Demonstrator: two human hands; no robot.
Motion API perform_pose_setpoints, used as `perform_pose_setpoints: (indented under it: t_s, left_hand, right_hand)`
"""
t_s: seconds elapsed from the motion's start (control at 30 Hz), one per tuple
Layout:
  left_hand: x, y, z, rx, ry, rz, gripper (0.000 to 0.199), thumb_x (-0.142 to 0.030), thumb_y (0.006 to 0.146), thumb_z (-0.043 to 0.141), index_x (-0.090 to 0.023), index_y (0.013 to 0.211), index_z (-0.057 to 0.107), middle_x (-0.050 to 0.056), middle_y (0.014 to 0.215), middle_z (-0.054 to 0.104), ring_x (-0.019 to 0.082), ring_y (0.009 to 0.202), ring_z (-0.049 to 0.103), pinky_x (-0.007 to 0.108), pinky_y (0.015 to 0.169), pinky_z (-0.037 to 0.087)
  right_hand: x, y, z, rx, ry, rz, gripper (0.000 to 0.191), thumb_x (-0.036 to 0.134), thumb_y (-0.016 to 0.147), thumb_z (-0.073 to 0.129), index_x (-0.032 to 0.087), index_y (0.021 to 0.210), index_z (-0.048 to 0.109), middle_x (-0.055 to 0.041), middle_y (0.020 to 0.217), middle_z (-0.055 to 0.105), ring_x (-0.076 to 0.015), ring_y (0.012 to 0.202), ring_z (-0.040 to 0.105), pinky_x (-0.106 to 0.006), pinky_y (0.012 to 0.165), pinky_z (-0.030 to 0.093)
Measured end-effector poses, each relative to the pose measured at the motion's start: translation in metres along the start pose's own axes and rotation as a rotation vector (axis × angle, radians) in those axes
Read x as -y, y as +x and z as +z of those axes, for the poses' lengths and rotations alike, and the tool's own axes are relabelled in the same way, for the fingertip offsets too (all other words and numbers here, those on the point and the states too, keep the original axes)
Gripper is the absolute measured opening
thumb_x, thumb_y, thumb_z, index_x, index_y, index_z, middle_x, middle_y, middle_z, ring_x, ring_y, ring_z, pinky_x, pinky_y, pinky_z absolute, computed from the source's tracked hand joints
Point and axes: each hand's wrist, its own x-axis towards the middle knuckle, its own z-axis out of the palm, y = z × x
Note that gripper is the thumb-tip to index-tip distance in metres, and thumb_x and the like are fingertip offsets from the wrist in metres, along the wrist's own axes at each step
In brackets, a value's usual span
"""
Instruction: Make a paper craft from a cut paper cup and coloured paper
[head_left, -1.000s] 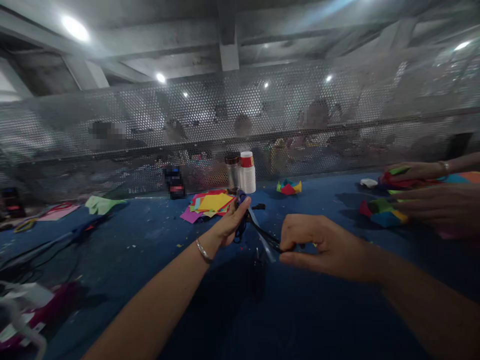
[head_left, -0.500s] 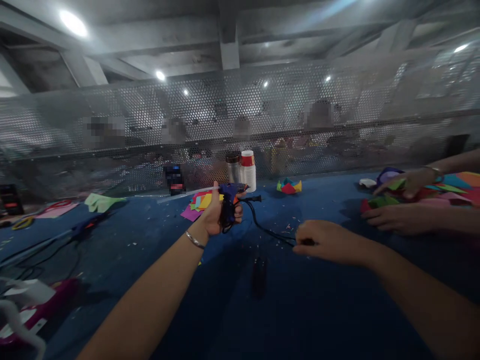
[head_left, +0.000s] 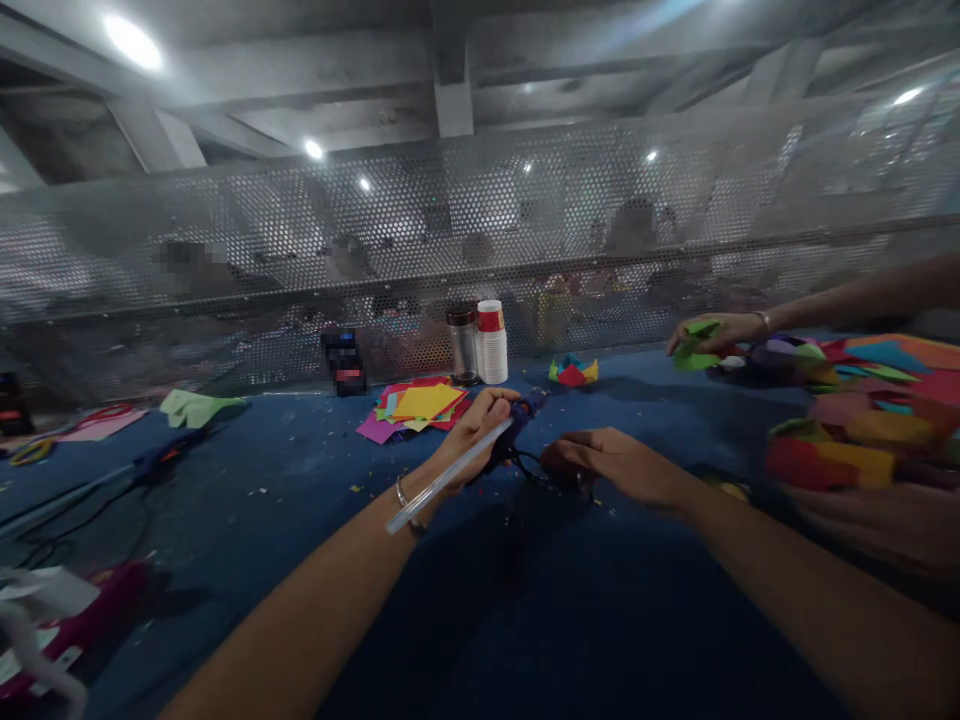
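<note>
Nearest, above the blue surface [head_left: 465, 620], a clear stick [head_left: 442, 482] slants up to a blue glue gun [head_left: 523, 414]. Left hand [head_left: 471, 432]: grip clamped on the gun. Right hand [head_left: 622, 465]: grip apparently closed on its black cord [head_left: 527, 458]. Advised: hold the gun steady; guide the cord slack, off the stick. Long axis runs near-left to far-right, nozzle end apparently away. Beyond: coloured paper [head_left: 424, 405], then stacked cups [head_left: 493, 355].
</note>
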Motion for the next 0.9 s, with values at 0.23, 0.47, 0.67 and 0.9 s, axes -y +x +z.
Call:
perform_pose_setpoints:
  t_s: [0.23,0.47,0.67,0.9]
  left_hand:
    - [0.016,0.01,0.003,-0.266,0.236,0.149,0.02,-0.041,0.095,0.046,-0.022,0.102,0.047,0.006,0.103,0.057,0.019,0.098,0.056,0.038,0.096,0.045]
    - [0.012,-0.002,0.017,-0.28,0.381,0.197,0.021,-0.034,0.098,0.038,-0.021,0.114,0.041,0.014,0.121,0.054,0.025,0.118,0.053,0.044,0.103,0.04]
    - [-0.002,-0.019,0.032,-0.072,0.283,0.173,0.058,-0.041,0.093,0.053,-0.021,0.14,0.027,0.016,0.132,0.051,0.026,0.107,0.06,0.042,0.092,0.049]
    - [-0.005,-0.011,0.026,0.065,-0.126,-0.013,0.096,-0.024,0.075,0.074,-0.031,0.148,0.013,0.014,0.141,0.043,0.015,0.081,0.064,0.032,0.074,0.055]
  right_hand:
    - [0.013,-0.005,0.019,-0.003,0.275,0.01,0.044,0.049,0.083,0.063,0.019,0.114,0.056,-0.0034,0.084,0.068,-0.0157,0.071,0.064,-0.028,0.062,0.05]
    - [0.013,0.001,0.034,-0.208,0.062,-0.142,0.023,0.041,0.081,0.061,0.02,0.091,0.056,0.0032,0.069,0.057,-0.0147,0.063,0.056,-0.027,0.058,0.044]
    - [0.018,-0.006,0.031,-0.4,-0.104,-0.216,0.012,0.031,0.087,0.054,0.023,0.078,0.053,0.004,0.065,0.055,-0.0147,0.063,0.052,-0.027,0.062,0.039]
    - [0.02,-0.014,0.023,-0.451,-0.13,-0.315,0.019,0.035,0.095,0.048,0.023,0.099,0.062,-0.0017,0.086,0.066,-0.0188,0.08,0.063,-0.029,0.071,0.046]
